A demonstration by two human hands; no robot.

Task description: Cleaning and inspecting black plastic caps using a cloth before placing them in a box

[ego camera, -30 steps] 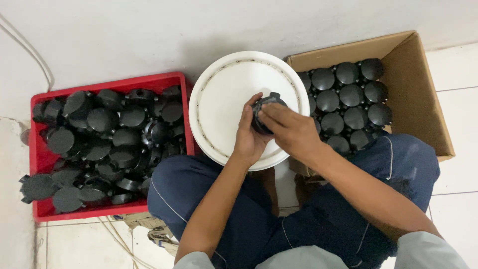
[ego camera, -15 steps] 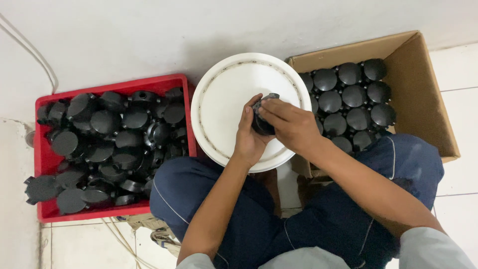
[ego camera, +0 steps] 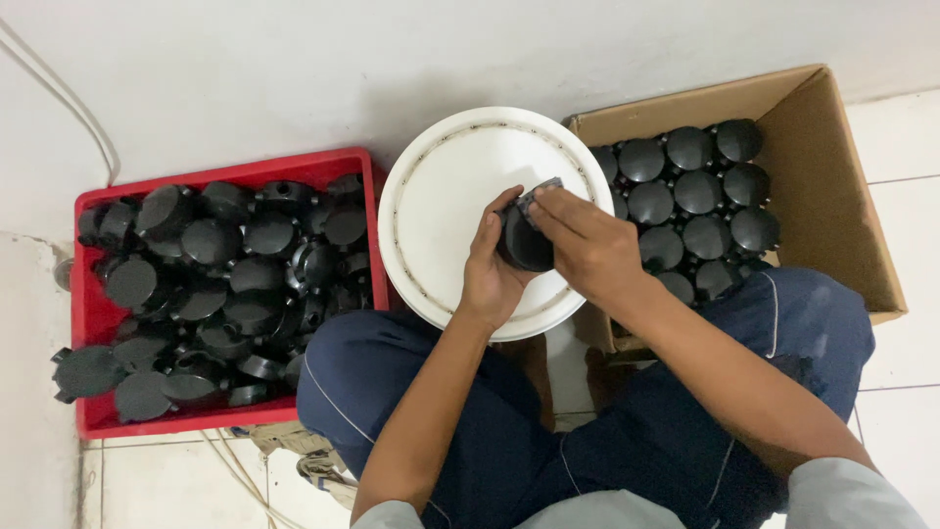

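Over a round white lid (ego camera: 446,201) in front of me, both hands grip one black round plastic box (ego camera: 525,245). My left hand (ego camera: 490,274) cups it from the left and below. From the right and above, my right hand (ego camera: 586,247) covers it, fingertips on its top edge. Most of the box is hidden by my fingers.
A red crate (ego camera: 88,313) at the left is heaped with several loose black round boxes and covers. A cardboard carton (ego camera: 832,196) at the right holds several black round boxes in neat rows. A white wall runs behind, tiled floor to the right, my crossed legs below.
The black box has been tilted and turned in my hands, so its smooth side now faces up. My right fingers slid over its top edge. Hands stay above the white lid.
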